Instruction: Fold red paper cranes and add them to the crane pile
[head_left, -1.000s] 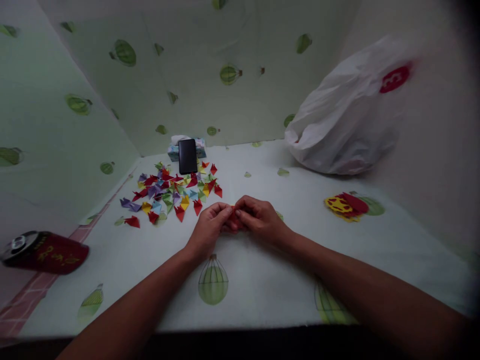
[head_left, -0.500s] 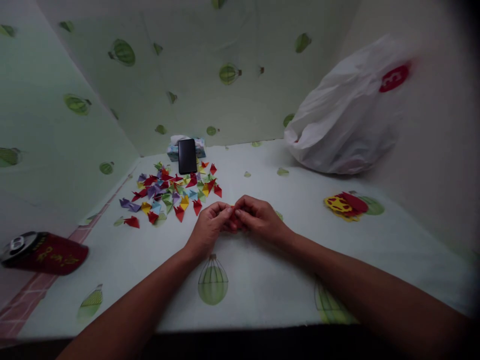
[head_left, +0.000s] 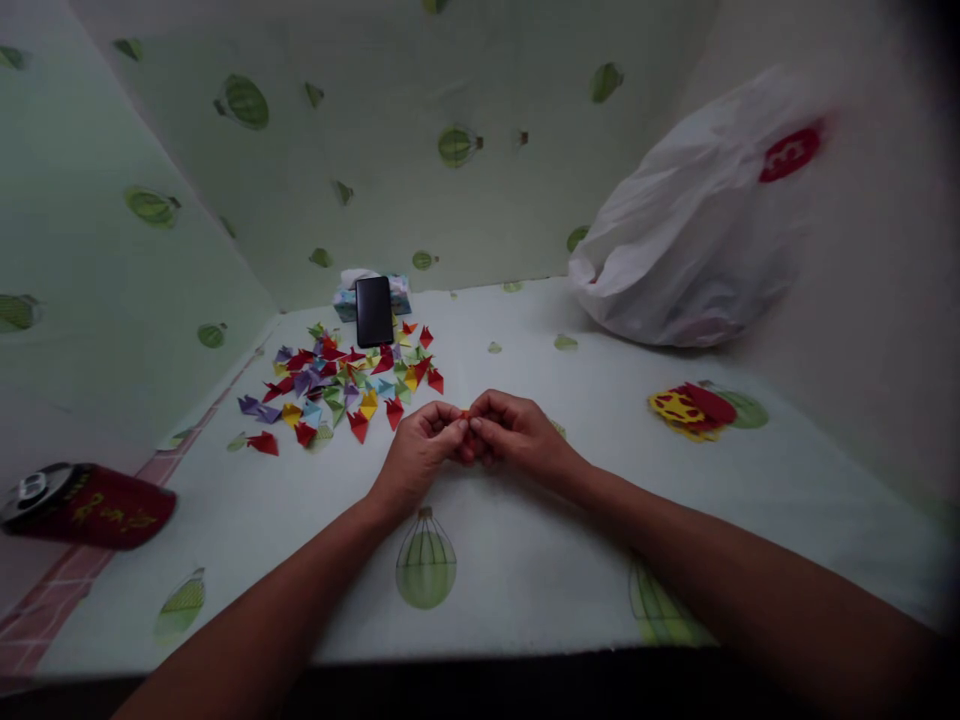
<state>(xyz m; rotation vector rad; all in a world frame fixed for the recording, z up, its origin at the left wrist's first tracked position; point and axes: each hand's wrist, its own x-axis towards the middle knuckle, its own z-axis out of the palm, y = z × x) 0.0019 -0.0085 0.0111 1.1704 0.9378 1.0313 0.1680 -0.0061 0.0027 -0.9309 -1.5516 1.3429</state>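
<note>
My left hand (head_left: 417,446) and my right hand (head_left: 513,432) meet at the middle of the table, fingers pinched together on a small red piece of paper (head_left: 466,416), mostly hidden between the fingertips. To the left and behind my hands lies a scatter of several folded paper triangles (head_left: 341,385) in red, purple, yellow, green and blue. A small stack of red and yellow paper sheets (head_left: 691,410) lies to the right.
A black phone (head_left: 374,311) leans on a tissue box (head_left: 347,298) at the back. A white plastic bag (head_left: 697,225) sits at the back right. A dark red can (head_left: 86,505) lies at the left edge. Balloon-patterned cloth (head_left: 525,560) covers table and walls.
Both hands have lifted slightly and drawn the red paper tighter between the fingertips; less of it shows now. Nothing else has moved.
</note>
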